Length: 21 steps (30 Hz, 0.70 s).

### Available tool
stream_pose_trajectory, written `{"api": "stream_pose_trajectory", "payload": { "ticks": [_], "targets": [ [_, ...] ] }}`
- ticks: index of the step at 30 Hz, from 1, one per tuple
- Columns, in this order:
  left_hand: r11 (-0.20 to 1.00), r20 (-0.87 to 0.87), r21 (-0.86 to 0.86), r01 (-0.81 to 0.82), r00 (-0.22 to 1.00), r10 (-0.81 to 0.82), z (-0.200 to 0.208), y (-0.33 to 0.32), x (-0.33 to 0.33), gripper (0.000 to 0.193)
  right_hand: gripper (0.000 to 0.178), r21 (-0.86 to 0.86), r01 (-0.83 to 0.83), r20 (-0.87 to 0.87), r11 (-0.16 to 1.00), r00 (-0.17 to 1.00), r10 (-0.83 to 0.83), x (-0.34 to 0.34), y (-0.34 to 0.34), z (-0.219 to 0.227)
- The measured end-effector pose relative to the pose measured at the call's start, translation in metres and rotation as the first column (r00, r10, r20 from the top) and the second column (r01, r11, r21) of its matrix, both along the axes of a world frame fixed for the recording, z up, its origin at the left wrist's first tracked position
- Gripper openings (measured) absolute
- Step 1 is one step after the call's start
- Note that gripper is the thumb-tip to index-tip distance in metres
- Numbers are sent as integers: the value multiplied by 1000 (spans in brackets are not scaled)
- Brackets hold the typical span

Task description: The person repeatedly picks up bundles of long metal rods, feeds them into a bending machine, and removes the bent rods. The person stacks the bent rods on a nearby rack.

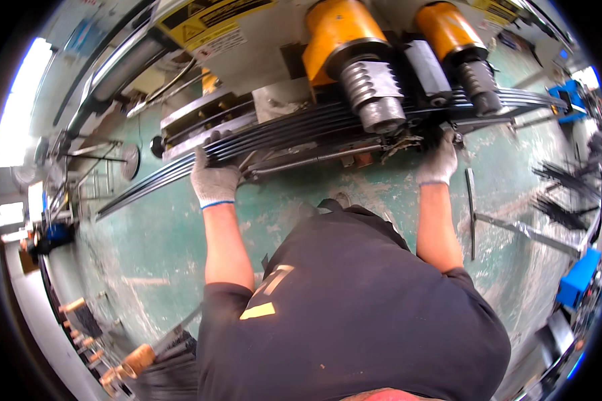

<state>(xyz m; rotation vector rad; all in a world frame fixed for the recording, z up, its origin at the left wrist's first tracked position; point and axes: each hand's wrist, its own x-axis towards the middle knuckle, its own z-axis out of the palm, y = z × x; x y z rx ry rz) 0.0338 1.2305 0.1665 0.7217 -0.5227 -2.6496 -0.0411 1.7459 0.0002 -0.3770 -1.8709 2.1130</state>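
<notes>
A bundle of long dark metal bars [274,131] runs sideways through a machine and bends with the fisheye view. My left hand [214,179], in a pale glove with dark fingers, is closed round the bars left of the machine's middle. My right hand [439,160], gloved the same way, reaches up to the bars' near side below the right orange cylinder [449,32]. Its fingertips are curled and partly lost in shadow among small metal parts. A second orange cylinder [344,30], with a ribbed steel end [373,87], stands over the bars between my hands.
Below the bars a thin threaded rod [314,160] runs across. On the right, a metal frame [528,230] stands on the green floor [354,177], near dark strips [562,215] and a blue box [577,277]. More dark bars [170,371] lie at the lower left.
</notes>
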Motion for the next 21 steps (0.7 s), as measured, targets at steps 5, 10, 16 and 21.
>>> {"api": "stream_pose_trajectory", "payload": {
  "ticks": [5, 10, 16, 21],
  "targets": [
    [972, 21, -143, -189, 981, 194, -35, -73, 8, 30, 50, -502, 13, 156, 865, 985, 76, 58, 17, -9],
    [980, -13, -151, -131, 991, 130, -34, -28, -7, 31, 48, -383, 303, 443, 873, 889, -115, 64, -8, 18],
    [998, 34, -36, 41, 999, -40, -25, 22, -4, 34, 50, -341, 184, 392, 922, 919, -38, 55, -32, -3],
    [989, -144, 62, 132, 982, -122, -18, -11, 21, 50, 41, -398, 147, 401, 906, 916, 28, 62, -54, -13]
  ]
}}
